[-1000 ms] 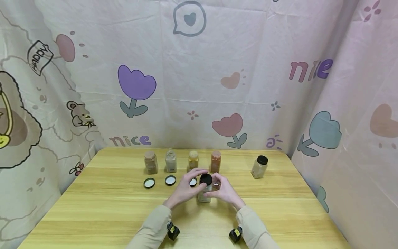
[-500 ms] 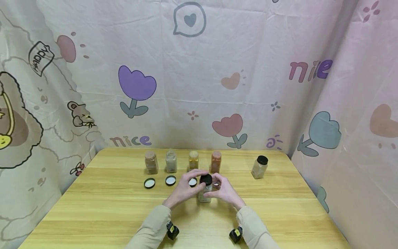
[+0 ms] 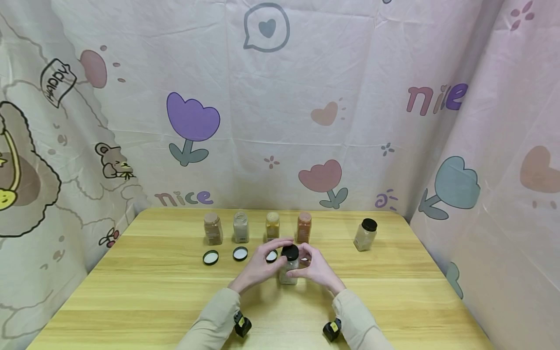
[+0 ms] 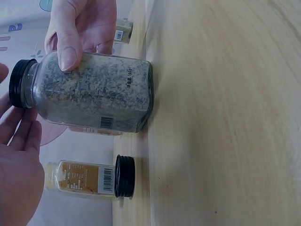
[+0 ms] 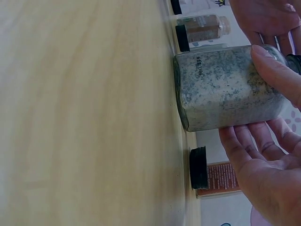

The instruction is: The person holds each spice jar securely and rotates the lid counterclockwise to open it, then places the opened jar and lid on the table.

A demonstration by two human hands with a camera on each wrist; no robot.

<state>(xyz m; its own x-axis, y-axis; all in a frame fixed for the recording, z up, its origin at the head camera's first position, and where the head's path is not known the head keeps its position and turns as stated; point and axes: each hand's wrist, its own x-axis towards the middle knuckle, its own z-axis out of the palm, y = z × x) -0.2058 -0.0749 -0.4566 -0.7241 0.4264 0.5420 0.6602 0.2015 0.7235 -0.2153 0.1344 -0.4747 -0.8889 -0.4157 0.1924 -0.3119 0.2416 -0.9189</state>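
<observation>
Upright on the table in front of me is a glass seasoning jar (image 4: 94, 92) filled with grey-white flecked granules. Its black screw lid (image 3: 290, 252) sits on the neck. My left hand (image 3: 260, 265) holds the lid, thumb on the near side and fingers curved round the far side. Lower down, my right hand (image 3: 319, 268) grips the jar's body between thumb and fingers; the right wrist view shows that thumb (image 5: 275, 70) flat against the glass.
Behind stand a brown jar (image 3: 213, 230), a whitish jar (image 3: 240, 228), a yellow jar (image 3: 272, 226) and an orange-red jar (image 3: 304, 228), all lidless. Black-rimmed lids (image 3: 210, 257) lie before them, white insides up. A black-capped jar (image 3: 365, 235) stands at right.
The left thumb has shifted slightly to the left at the lid's near edge. The jar and right hand stay in the same place.
</observation>
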